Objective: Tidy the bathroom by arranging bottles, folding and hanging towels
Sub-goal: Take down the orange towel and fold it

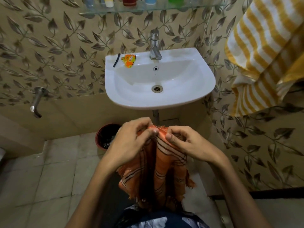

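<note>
An orange towel (162, 175) with dark stripes and frayed edges hangs in front of me, below the sink. My left hand (131, 142) pinches its top edge on the left side, and my right hand (185, 142) pinches the top edge right beside it. The cloth droops in folds between my forearms. A yellow and white striped towel (261, 51) hangs on the right wall. Several bottles (108, 1) stand on the glass shelf (148, 8) at the top, only their bases showing.
The white sink (204, 76) is on the wall ahead, with a chrome tap (154, 45) and an orange sachet (130, 60) on its rim. A dark red bin (100, 137) stands on the floor under it. A wall spout (36, 102) sticks out at the left.
</note>
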Demonstrator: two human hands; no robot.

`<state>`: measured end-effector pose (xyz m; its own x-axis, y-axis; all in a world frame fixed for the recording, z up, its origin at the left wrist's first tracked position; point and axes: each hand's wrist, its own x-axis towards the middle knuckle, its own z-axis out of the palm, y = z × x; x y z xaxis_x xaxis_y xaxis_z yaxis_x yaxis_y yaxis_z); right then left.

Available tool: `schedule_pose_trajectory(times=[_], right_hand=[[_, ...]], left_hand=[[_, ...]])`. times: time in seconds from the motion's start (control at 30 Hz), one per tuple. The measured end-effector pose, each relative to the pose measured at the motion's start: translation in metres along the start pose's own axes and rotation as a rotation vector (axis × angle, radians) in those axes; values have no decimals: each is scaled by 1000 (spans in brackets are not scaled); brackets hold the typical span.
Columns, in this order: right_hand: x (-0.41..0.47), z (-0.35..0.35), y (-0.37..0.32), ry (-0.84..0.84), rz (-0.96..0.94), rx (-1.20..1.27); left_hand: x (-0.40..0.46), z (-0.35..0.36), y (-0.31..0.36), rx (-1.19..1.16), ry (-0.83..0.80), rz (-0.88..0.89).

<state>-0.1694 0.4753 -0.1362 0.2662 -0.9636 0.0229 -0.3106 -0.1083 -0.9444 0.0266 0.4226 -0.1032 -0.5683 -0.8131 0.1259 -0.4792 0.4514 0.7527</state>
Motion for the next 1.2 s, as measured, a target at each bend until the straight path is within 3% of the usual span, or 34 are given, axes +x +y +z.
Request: schedule_pose_trajectory(times=[0.17,0.27,0.4,0.5,0.73,0.87,1.0,1.07,1.13,1.2], right_hand=[[-11,-16,14,-7,84,-44],[-10,-29,17,64,105,-153],[-2,-39,8,86,80,-262],[5,-40,-2,60,64,-309],[8,-41,-19,-1,60,-323],[0,-48,-20,22,73,-308],[-19,-52,-10,26,160,-309],[-26,-50,-7,53,173,-330],[-30,-44,-9,76,154,-354],[-30,-34,-12,79,127,-364]], left_hand=[[15,-12,0,-97,286,-81],[23,-11,0,-114,325,-155],[30,-8,1,-106,-49,-182],[31,8,8,-66,-290,-89],[36,22,12,-12,-304,-42],[38,18,10,5,-106,-9],[41,6,1,15,256,-146],[38,3,-1,15,330,-230],[33,3,0,14,210,-244],[25,9,7,-15,-80,-173]])
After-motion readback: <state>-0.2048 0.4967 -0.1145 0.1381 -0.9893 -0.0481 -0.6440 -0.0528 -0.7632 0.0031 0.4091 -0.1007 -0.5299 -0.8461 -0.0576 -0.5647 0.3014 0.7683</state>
